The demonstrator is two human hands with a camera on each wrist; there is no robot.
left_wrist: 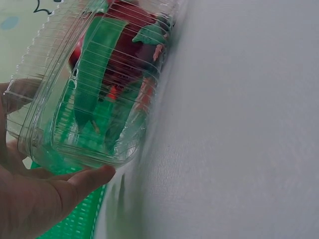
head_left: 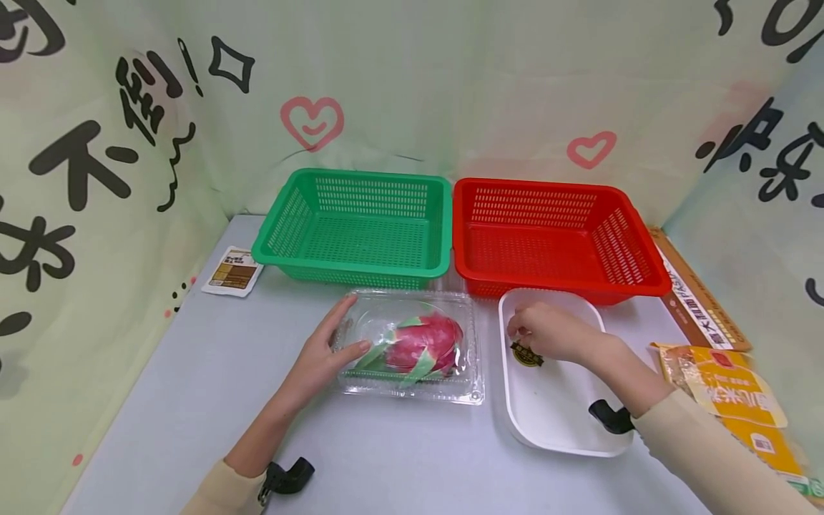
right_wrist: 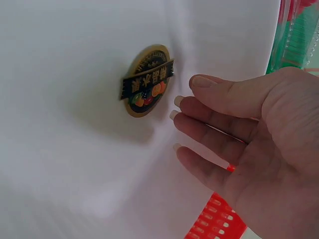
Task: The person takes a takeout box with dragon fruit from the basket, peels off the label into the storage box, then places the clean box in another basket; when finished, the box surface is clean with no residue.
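A clear plastic clamshell box [head_left: 473, 343] sits on the table with a pink dragon fruit [head_left: 428, 342] with green scales inside it. My left hand [head_left: 331, 343] rests at the box's left end, thumb and fingers spread and nearly straight. In the left wrist view, the thumb [left_wrist: 92, 180] lies along the box's edge. A white tray [head_left: 560, 422] stands to the right of the box. Inside it lies a black and gold oval label [right_wrist: 147, 82] with small painted fruits. Over the tray, my right hand [right_wrist: 249, 129] has loosely bent fingers close beside the label, holding nothing.
Behind stand a green basket [head_left: 350, 272] and a red basket [head_left: 560, 282], side by side. A small white and brown packet [head_left: 233, 272] lies at the left. At the right edge are a brown flat box [head_left: 704, 300] and yellow food bags [head_left: 740, 390]. Printed curtains surround the table.
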